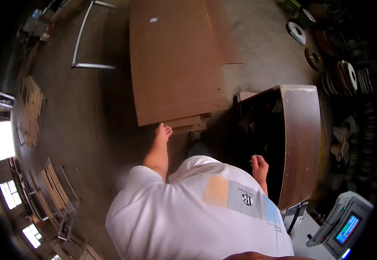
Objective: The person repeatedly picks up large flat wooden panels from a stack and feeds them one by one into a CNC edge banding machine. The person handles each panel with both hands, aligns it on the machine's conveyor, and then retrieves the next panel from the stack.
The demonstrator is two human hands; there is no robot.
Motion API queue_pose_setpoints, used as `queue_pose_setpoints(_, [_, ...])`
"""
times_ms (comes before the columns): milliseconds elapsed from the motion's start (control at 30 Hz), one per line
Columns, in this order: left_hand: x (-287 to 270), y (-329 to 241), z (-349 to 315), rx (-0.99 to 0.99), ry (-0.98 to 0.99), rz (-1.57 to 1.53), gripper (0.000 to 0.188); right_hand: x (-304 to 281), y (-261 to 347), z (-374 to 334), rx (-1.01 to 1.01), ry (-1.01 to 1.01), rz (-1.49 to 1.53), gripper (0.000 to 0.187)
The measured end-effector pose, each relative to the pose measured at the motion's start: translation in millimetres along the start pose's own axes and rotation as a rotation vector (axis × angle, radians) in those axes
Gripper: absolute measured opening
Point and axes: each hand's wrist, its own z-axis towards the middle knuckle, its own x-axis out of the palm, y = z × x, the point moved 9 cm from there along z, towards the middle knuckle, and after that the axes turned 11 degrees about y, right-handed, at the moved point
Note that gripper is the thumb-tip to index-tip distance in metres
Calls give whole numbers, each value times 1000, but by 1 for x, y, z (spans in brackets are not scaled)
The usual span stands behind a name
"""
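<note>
A large brown board (175, 60) lies on the concrete floor, on top of a few smaller boards (188, 123) that stick out under its near edge. My left hand (163, 131) reaches forward and grips that near edge at its corner. My right hand (259, 165) hangs at my side with its fingers curled and nothing visible in it. It is in front of the dark opening of a brown wooden cabinet (301, 143) lying on its side. My white shirt fills the lower middle of the view.
Metal frame rails (82, 47) lie on the floor at the far left. Stacks of board offcuts (32, 108) and racks of panels (54, 186) line the left. Rolls of edge tape (349, 76) crowd the right. A machine with a lit screen (346, 227) stands at the lower right.
</note>
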Motion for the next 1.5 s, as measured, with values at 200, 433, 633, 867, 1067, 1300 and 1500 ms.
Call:
queue_pose_setpoints(200, [-34, -28, 12, -127, -113, -256, 59, 79, 47, 17, 243, 382, -557, 23])
queue_pose_setpoints(433, [-41, -39, 30, -18, -328, -312, 63, 63, 37, 33, 262, 275, -496, 25])
queue_pose_setpoints(633, [-43, -50, 35, -24, -273, -365, 57, 100, 5, 68, 330, 344, -149, 27])
queue_pose_setpoints(867, [-60, -65, 39, -44, -227, -265, 52, 247, -53, 174, 582, 451, 305, 54])
queue_pose_setpoints(1067, [-112, -163, 32, 366, -367, 707, 49, 304, -99, 261, 948, -32, 794, 75])
queue_pose_setpoints(1300, [-59, -186, 9, 273, -30, 732, 63, 268, -85, 253, 784, 12, 777, 48])
queue_pose_setpoints(1500, [8, -175, -75, -8, 409, 448, 60, 172, -9, 249, 481, -93, 788, 36])
